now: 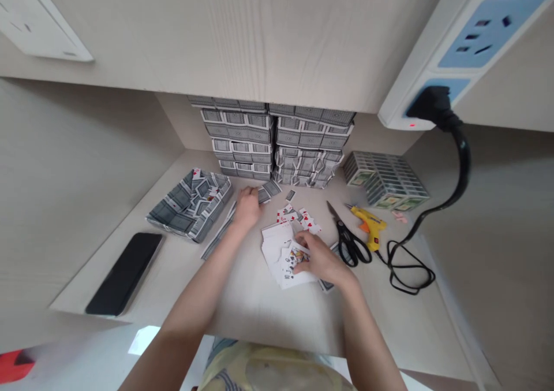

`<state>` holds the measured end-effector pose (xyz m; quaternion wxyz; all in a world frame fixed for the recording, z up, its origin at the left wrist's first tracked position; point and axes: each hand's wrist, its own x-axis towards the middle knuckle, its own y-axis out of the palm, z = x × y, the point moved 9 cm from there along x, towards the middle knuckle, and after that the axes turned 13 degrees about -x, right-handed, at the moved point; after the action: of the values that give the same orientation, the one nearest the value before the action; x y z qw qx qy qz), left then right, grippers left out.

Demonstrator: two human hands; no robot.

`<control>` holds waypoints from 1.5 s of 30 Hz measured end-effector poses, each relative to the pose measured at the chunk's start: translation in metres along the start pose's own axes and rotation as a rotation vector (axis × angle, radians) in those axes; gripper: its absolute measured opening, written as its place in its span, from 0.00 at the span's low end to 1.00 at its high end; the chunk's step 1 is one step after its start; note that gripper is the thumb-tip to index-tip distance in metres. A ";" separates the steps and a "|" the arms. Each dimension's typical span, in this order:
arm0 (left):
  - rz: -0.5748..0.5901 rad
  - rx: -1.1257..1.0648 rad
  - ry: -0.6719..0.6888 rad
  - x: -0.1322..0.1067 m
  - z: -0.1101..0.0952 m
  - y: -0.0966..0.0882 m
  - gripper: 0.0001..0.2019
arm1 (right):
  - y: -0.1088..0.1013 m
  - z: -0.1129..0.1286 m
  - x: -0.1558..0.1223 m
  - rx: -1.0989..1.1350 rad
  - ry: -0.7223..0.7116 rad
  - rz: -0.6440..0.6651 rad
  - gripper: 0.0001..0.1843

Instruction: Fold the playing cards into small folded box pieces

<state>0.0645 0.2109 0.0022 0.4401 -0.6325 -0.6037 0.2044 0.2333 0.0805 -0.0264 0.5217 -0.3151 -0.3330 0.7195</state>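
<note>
My right hand has its thumb and fingers closed on face-up playing cards; a jack and a ten show there. White cards are fanned out under and beside it. Farther back, my left hand is on the table with its fingers curled; whatever they may hold is hidden. Beside its fingers lie grey-backed cards, and a folded strip of cards runs along its left side. Small cut card pieces with red hearts lie between the hands and the back stack.
An open box made of cards holds card scraps at left, near a black phone. Stacked card boxes stand behind. Black scissors, a yellow glue gun with its cord, and card packs are at right. A power strip hangs above.
</note>
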 end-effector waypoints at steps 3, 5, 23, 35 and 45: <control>-0.076 -0.166 -0.006 -0.004 -0.004 -0.018 0.23 | -0.005 -0.007 0.004 0.084 0.031 -0.037 0.30; -0.118 -0.300 0.020 -0.010 -0.010 -0.027 0.23 | -0.011 -0.012 0.006 0.105 0.054 -0.097 0.27; 0.135 -0.615 0.168 -0.049 -0.040 -0.002 0.29 | -0.045 -0.004 0.024 0.645 0.084 -0.364 0.14; 0.283 -0.887 0.206 -0.053 -0.049 0.008 0.30 | -0.008 -0.040 0.045 1.091 0.106 -0.404 0.24; 0.307 -0.777 0.258 -0.059 -0.063 0.004 0.31 | -0.016 -0.030 0.038 0.991 0.075 -0.426 0.15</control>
<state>0.1053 0.1364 0.0164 0.2056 -0.8539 -0.4748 -0.0557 0.2565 0.1257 -0.0350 0.7535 0.0177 0.0084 0.6571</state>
